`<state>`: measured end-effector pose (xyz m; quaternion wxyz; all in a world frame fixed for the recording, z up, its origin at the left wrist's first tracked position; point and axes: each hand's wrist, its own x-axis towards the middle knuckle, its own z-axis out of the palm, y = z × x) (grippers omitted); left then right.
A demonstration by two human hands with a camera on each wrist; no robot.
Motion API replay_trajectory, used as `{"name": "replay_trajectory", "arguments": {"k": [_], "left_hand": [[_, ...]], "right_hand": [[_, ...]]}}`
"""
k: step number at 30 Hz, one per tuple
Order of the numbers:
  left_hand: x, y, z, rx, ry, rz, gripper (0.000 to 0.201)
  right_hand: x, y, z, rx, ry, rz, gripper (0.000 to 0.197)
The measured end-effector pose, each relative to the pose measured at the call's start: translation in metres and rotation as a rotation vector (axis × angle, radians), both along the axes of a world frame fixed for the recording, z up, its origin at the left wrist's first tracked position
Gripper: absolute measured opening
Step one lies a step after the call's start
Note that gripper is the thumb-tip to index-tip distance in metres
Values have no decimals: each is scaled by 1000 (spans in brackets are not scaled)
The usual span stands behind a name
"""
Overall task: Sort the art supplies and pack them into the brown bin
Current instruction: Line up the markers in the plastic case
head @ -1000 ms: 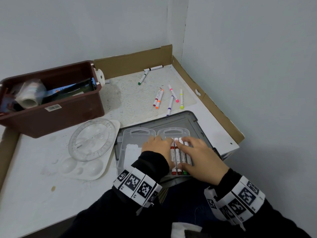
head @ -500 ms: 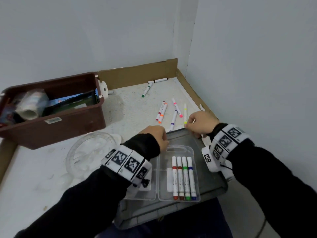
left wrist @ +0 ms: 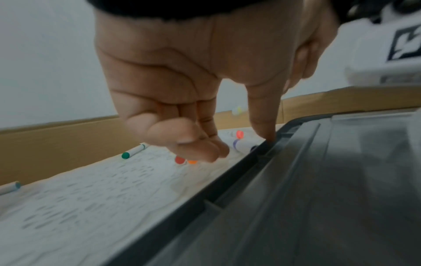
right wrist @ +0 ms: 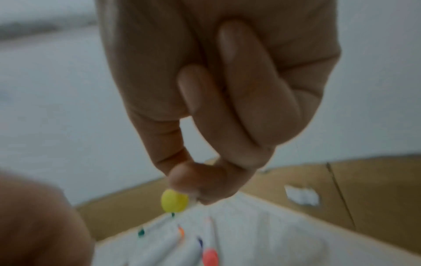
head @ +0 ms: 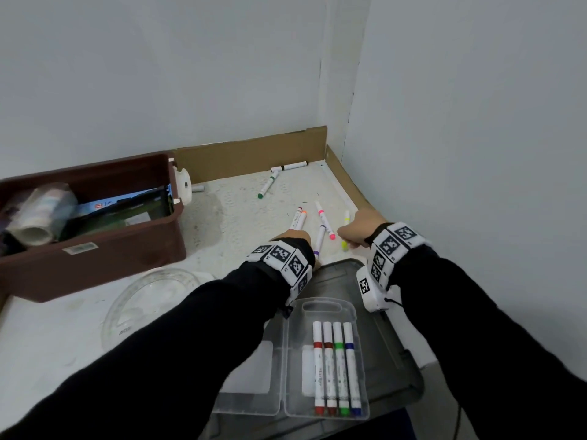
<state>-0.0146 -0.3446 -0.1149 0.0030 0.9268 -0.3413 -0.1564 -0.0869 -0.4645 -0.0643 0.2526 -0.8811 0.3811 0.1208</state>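
Nearest, four markers (head: 336, 369) lie in the clear case (head: 324, 308); beyond it the left hand (left wrist: 182, 81) hovers loosely curled, holding nothing, the right hand (right wrist: 227, 108) pinches a yellow marker (right wrist: 174, 201), and the brown bin (head: 95, 249) sits far left

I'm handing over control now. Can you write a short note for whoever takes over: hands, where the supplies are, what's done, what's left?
Right hand: pinching the yellow marker just above the table.
Left hand: holds nothing, fingertips down by the orange-capped markers, index finger on the grey lid edge.
Done: four markers sit in the open clear case on the lid.
Left: loose markers on the table, including purple, pink and green; then case, clear palette into the brown bin, which already holds supplies.
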Motion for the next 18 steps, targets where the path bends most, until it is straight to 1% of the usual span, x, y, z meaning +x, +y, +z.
{"name": "replay_trajectory", "arguments": {"k": [2,3,5,6,7,8,9,11,15,18], "left_hand": [[1,-2,2,-5,62,35,49],[-1,-3,5,8,91,32,49],[-3,-8,6,52,105,2,40],[-4,-11,5,50,87,-12,44],[-5,-14,2,69,46,-13,53],[-6,-15,1,70,42,24,57],[-7,-15,0,83,50,54,58],[-8,-16,-1,118,15,47,55],[-6,-19,2,85,-4,69,58],[-2,-19,14,-21,33,73,66]], "right_hand": [[-14,3,12,105,-155,-70,18],[-22,5,19,147,-234,-101,18],[-40,13,32,206,-380,-135,23],[-50,18,37,230,-440,-141,26],[-60,24,41,252,-489,-143,26],[-70,30,43,276,-530,-145,26],[-80,36,45,299,-563,-146,24],[-99,46,44,335,-611,-155,20],[-133,59,27,375,-656,-189,15],[-153,65,6,365,-634,-148,9]]}}
